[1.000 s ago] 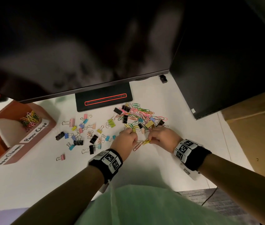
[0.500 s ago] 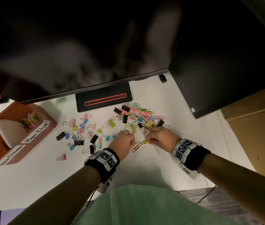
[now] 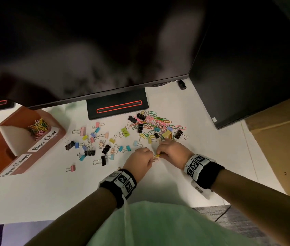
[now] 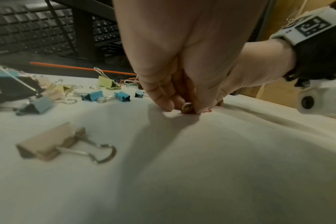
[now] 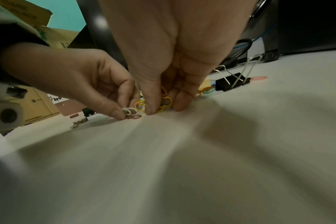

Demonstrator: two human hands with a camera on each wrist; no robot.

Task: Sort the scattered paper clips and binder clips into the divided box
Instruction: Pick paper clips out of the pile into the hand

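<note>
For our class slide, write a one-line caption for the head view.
Both hands pinch coloured wire paper clips on the white desk.

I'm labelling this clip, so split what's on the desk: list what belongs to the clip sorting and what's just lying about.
Belongs to the job:
- divided box, paper clips in one compartment
- scattered binder clips
- pile of paper clips
- left hand and right hand, each pinching paper clips

Just lying about:
- monitors
- monitor base
- keyboard
- cardboard box
</note>
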